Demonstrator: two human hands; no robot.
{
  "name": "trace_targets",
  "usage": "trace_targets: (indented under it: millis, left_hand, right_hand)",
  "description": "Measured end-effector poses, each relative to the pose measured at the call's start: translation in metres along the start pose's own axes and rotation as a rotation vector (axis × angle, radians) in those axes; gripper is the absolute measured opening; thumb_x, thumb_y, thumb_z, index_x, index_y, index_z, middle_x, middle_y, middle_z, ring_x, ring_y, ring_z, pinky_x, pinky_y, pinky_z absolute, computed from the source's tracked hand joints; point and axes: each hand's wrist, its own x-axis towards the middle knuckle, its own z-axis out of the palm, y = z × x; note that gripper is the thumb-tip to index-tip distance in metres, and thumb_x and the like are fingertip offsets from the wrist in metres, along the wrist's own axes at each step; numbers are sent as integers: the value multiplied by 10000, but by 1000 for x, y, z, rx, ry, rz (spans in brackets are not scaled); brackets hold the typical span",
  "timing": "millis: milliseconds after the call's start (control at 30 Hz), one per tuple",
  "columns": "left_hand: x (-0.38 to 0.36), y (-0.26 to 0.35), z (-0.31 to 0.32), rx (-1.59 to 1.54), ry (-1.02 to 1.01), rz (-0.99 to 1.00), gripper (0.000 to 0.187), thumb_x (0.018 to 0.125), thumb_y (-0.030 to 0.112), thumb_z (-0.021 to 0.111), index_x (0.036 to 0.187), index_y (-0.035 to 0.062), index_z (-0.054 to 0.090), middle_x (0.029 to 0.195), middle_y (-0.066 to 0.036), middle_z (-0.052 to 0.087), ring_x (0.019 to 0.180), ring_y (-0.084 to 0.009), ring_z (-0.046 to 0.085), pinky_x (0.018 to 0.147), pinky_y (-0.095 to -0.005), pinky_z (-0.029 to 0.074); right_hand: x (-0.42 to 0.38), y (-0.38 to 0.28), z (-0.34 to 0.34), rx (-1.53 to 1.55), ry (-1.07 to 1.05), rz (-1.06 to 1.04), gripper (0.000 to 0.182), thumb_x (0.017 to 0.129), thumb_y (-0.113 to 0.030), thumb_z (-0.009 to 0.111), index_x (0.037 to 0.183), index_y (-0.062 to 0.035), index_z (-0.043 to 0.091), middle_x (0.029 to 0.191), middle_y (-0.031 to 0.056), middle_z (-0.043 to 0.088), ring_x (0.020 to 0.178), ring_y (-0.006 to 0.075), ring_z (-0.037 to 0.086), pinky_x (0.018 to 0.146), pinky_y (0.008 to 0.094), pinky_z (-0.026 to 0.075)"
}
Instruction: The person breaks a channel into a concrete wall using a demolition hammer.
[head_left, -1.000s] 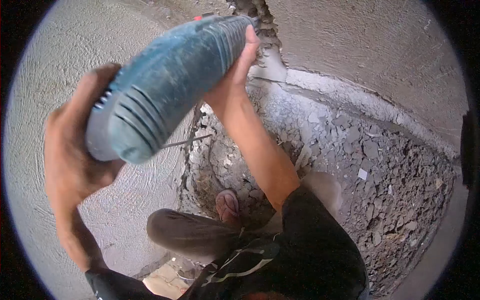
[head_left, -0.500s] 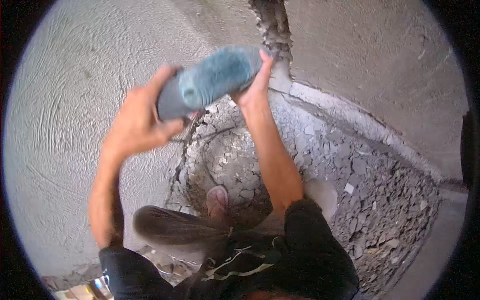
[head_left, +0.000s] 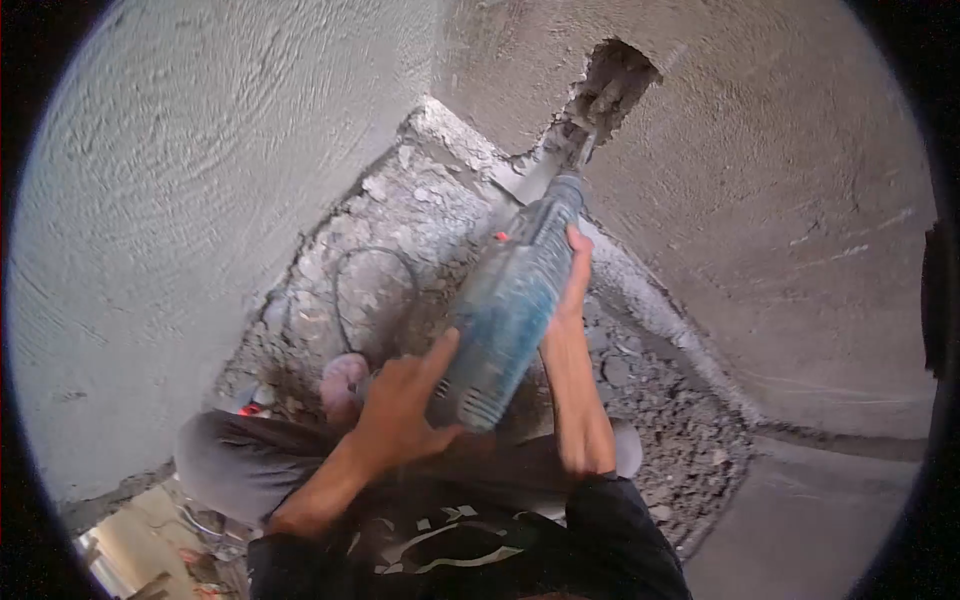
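A dusty blue-grey demolition hammer point(head_left: 510, 305) slants up and to the right across the middle of the head view. Its nose and bit point(head_left: 580, 155) meet the lower end of a rough channel point(head_left: 615, 85) chopped in the wall. My left hand point(head_left: 405, 405) grips the rear end, where the handle is partly hidden. Farther forward, my right hand point(head_left: 570, 280) wraps the body's right side from below, with most of its fingers out of sight behind the casing.
Plastered walls point(head_left: 780, 220) meet in a corner above a floor of broken rubble point(head_left: 680, 435). A dark cable point(head_left: 340, 290) loops over the debris near my sandalled foot point(head_left: 345, 385). Light-coloured items point(head_left: 150, 540) lie at lower left.
The demolition hammer has swung from lying nearly crosswise to pointing at the wall channel. Both hands have come down and nearer my body with it, and the view has shifted right.
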Motion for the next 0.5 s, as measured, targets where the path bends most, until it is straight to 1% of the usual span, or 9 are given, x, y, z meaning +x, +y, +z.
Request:
trace_targets:
  millis: [33,67,133,167,300,333,400,433,500]
  left_hand:
    - [-2,11,4,29,-36,26,1020,614,232,858,1487,18,377,1046,-204,601,920,-409,589,834,-473,473]
    - [-3,15,17,10,-30,16,1020,614,232,858,1487,18,377,1046,-204,601,920,-409,589,834,-473,473]
    - [-3,26,44,115,132,250,1041,647,374,841,1513,52,362,857,-164,514,802,-342,541,752,-445,436]
    - [-2,37,51,142,155,261,984,697,381,803,1507,35,365,853,-158,511,792,-329,525,749,-447,427]
    - [16,61,91,69,178,200,947,740,328,752,1521,15,319,837,-164,500,798,-336,512,716,-471,393]
    - [20,68,100,67,179,200,947,740,328,752,1521,15,319,837,-164,500,798,-336,512,716,-471,393]
    - [32,81,119,131,178,141,956,728,261,750,1529,12,290,834,-178,496,800,-348,511,711,-478,386]
    - [31,83,133,-3,219,114,954,721,206,742,1525,-6,274,846,-198,497,788,-365,505,714,-493,386]
    - [36,77,152,-114,271,102,959,719,189,740,1524,-17,261,852,-205,495,788,-374,504,719,-499,387]
  right_hand:
    - [-5,-4,-13,-67,21,-18,646,851,-566,541,1209,-29,571,1041,214,666,917,351,655,849,492,541]
    - [-7,-8,-21,-86,28,-8,646,851,-566,541,1209,-29,571,1041,214,666,917,351,655,849,492,541]
    - [-11,-16,-38,-13,3,-40,660,883,-617,465,1170,-35,583,953,179,670,842,343,672,750,465,572]
    - [-6,-21,-51,-46,-6,-64,692,883,-657,430,1158,-43,591,925,170,672,784,359,674,672,476,583]
    - [3,-50,-63,-53,-109,-12,683,891,-645,431,1159,-37,587,939,187,683,759,364,677,604,488,582]
    - [6,-57,-68,-56,-108,-12,683,891,-645,431,1159,-37,587,939,187,683,759,364,677,604,488,582]
    - [15,-71,-78,-141,-249,34,615,863,-558,524,1180,-38,609,977,178,695,812,339,687,723,483,574]
    - [17,-75,-76,-137,-254,38,615,863,-558,524,1180,-38,609,977,178,695,812,339,687,723,483,574]
    - [15,-80,-79,-230,-103,-29,587,857,-510,565,1170,-16,613,958,170,699,807,330,696,741,484,578]
